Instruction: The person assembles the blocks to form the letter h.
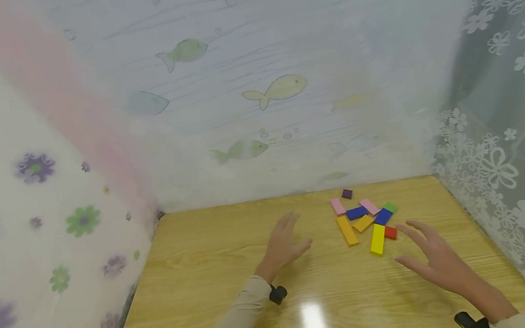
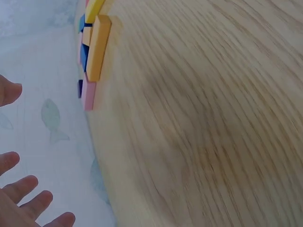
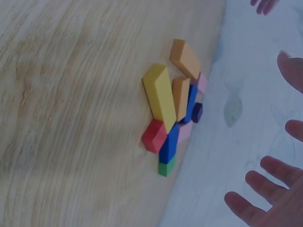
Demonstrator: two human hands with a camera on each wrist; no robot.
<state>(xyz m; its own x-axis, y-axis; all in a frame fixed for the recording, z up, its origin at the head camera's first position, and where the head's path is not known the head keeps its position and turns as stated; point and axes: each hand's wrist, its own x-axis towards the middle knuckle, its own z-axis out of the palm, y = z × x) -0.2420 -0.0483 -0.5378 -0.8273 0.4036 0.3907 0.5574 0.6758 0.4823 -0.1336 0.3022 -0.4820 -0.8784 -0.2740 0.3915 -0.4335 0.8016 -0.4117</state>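
Several coloured blocks lie in a loose cluster on the wooden table (image 1: 197, 270), right of its middle. Among them are a yellow block (image 1: 377, 239), a red block (image 1: 391, 233), a long orange block (image 1: 347, 230), a shorter orange block (image 1: 363, 223), two blue blocks, two pink blocks, a green block (image 1: 390, 207) and a small purple block (image 1: 347, 193). My left hand (image 1: 284, 245) is held over the table left of the cluster, fingers spread, holding nothing. On the other side, my right hand (image 1: 440, 258) hovers with fingers apart, fingertips near the red block, also holding nothing.
A wall (image 1: 227, 176) painted with fish rises behind the table's back edge. Flower-patterned fabric (image 1: 48, 240) borders the left side, and a sheer curtain with white flowers (image 1: 500, 167) the right. Each wrist wears a small black camera (image 1: 278, 294). Light reflects off the front of the table.
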